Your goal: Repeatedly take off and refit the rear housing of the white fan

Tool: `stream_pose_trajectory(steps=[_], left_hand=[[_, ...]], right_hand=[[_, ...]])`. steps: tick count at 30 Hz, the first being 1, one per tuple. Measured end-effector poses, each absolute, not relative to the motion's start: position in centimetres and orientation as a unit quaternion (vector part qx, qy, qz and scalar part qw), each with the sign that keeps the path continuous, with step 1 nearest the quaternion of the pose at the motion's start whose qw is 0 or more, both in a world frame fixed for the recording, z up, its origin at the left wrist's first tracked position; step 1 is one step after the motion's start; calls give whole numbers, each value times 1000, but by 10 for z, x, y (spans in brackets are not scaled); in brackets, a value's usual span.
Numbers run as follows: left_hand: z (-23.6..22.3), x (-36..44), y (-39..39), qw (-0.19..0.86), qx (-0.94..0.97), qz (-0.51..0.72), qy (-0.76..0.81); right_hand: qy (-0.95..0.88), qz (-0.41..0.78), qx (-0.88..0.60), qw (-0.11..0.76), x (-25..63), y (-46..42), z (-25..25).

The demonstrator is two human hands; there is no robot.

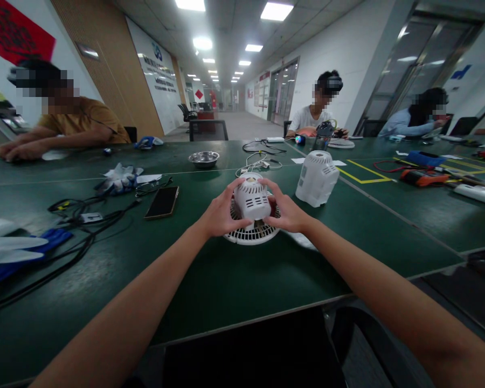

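One white housing (252, 200) clasped between opposing fingers (228, 192).

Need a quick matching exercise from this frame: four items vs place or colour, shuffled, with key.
Items:
1. slotted white cover
2. phone
3. metal bowl
4. boxy white housing

Descriptions:
A. silver, round, open at the top
B. standing to the right of the right hand
C. held between both hands
D. dark-faced, lying left of the left hand

Pairs: 1-C, 2-D, 3-A, 4-B
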State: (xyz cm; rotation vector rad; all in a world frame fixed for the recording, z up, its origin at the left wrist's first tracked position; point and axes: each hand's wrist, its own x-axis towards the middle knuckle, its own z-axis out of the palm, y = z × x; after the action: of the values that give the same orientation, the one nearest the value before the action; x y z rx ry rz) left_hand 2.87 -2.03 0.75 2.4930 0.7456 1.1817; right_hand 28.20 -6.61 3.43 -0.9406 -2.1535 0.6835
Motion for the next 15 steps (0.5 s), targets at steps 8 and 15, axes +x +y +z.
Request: stream_pose_trajectory(steps=[8, 15], left_hand=[[2, 34, -19, 95, 851, 412, 312], [-9, 28, -9, 84, 755, 456, 465]], right_hand=[[-794, 161, -419, 410, 278, -59, 27], [-765, 168, -466, 411, 287, -46, 20]])
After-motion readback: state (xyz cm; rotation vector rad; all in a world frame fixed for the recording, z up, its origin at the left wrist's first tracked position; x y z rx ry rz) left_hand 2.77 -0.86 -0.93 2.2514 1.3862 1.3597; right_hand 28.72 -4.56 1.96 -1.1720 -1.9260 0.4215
